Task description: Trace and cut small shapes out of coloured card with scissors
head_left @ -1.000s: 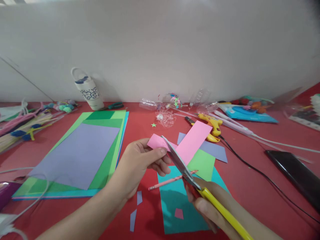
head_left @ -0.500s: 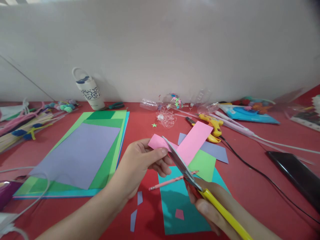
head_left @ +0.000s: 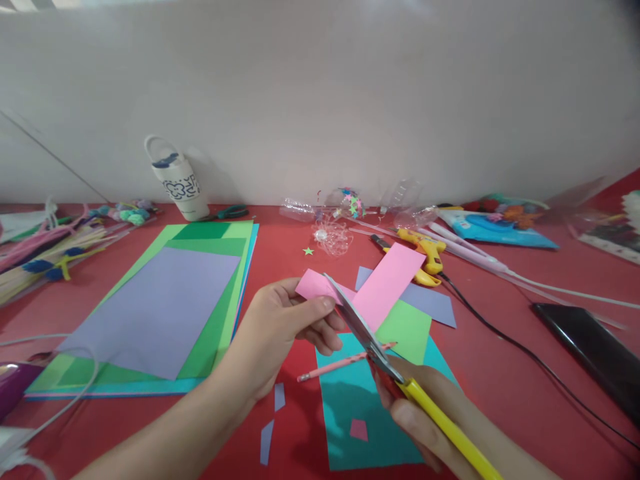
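Note:
My left hand (head_left: 300, 317) pinches a small strip of pink paper (head_left: 315, 284) between thumb and fingers. In my right hand (head_left: 425, 407) is a pair of scissors (head_left: 367, 337) with a yellow and red handle, its blades lying across the pink strip. Behind the blades a longer pink paper piece (head_left: 393, 280) slants over purple paper (head_left: 433, 303) and light green paper (head_left: 407, 327). Below the hands lies a teal sheet (head_left: 345, 400), with a pink pencil (head_left: 335, 365) across its top and a small pink scrap (head_left: 359, 429) on it.
Stacked coloured sheets (head_left: 165, 307) lie at left, with a white tumbler (head_left: 181, 183) behind. A yellow glue gun (head_left: 427, 248) and its black cord lie right of centre, near a black phone (head_left: 590, 347). Purple scraps (head_left: 267, 441), a green star (head_left: 308, 251) and clear plastic bottles (head_left: 297, 209) are also on the red table.
Almost nothing differs. Both hands, the pink strip and the scissors stay in nearly the same place.

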Demonstrator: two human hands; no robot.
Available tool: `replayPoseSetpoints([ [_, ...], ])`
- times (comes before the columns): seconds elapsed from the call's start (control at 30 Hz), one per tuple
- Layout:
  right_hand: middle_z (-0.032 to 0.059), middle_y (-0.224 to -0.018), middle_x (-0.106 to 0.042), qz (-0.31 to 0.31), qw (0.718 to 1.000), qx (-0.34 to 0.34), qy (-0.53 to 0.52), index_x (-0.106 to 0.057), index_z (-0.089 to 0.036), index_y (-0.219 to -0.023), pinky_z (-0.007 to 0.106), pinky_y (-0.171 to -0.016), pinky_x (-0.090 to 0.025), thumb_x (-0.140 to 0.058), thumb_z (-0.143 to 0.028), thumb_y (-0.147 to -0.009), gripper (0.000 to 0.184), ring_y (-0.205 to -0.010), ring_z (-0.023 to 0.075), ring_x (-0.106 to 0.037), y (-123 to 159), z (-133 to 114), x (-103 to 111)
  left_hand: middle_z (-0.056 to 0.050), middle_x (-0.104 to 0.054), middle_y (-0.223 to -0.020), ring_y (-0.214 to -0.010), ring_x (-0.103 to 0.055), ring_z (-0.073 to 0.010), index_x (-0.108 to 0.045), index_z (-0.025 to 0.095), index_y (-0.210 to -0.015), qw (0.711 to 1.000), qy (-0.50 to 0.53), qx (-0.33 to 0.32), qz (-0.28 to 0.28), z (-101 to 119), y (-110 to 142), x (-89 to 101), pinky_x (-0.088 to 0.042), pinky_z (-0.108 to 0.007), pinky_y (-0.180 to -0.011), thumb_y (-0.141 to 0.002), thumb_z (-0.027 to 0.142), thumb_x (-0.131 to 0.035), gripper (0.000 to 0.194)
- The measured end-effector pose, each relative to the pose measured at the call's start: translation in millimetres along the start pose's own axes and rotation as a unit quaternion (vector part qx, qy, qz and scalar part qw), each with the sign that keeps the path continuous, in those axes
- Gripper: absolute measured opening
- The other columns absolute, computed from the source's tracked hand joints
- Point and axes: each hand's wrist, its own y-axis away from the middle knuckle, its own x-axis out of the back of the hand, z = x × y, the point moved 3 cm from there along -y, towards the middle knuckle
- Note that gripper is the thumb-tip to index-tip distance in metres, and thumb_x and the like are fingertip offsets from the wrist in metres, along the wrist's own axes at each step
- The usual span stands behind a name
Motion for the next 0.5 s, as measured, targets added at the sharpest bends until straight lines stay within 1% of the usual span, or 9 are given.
replayPoseSetpoints([
  [0.13,-0.0086,-0.052,-0.031,0.004,1.000,-0.005,0.005,-0.033,-0.023,-0.069,0.023,-0.035,-0.017,-0.041,-0.081,-0.073,0.059,-0.037,0.0067,-0.028,-2,4,0,-0.001,-0.067,-0.059,-0.046,-0.061,-0.0083,-0.065,0.013,-0.067,1.000,0.002,0.000,-0.003,-1,-1,0.4,-0.048,-0.016,-0.045,-0.079,0.017,-0.062,0.013],
  [0.33,-0.0078,-0.051,-0.031,-0.003,1.000,-0.004,0.028,-0.036,-0.023,-0.072,0.020,-0.037,-0.022,-0.043,-0.076,-0.077,0.053,-0.045,0.0096,-0.033,-8,16,3,0.000,-0.066,-0.061,-0.048,-0.060,-0.0072,-0.065,0.014,-0.071,1.000,0.018,-0.009,-0.009,-3,0,0.1,-0.046,-0.015,-0.047,-0.080,0.018,-0.062,0.010],
  [0.4,-0.0068,-0.053,-0.034,-0.007,0.999,0.007,0.033,-0.039,-0.022,-0.071,0.020,-0.039,-0.026,-0.048,-0.072,-0.076,0.051,-0.046,0.0095,-0.035,-9,20,3,0.000,-0.066,-0.063,-0.048,-0.057,-0.0057,-0.065,0.014,-0.072,1.000,0.029,-0.008,-0.004,-5,1,0.1,-0.044,-0.015,-0.046,-0.079,0.018,-0.063,0.009],
  [0.5,-0.0050,-0.058,-0.040,0.017,0.999,0.023,0.026,-0.047,-0.022,-0.075,0.022,-0.042,-0.030,-0.055,-0.067,-0.074,0.046,-0.047,0.0102,-0.038,-9,31,3,0.001,-0.064,-0.062,-0.047,-0.052,-0.0035,-0.064,0.014,-0.072,0.999,0.042,-0.013,0.024,-4,1,2.0,-0.040,-0.014,-0.046,-0.078,0.018,-0.064,0.007],
])
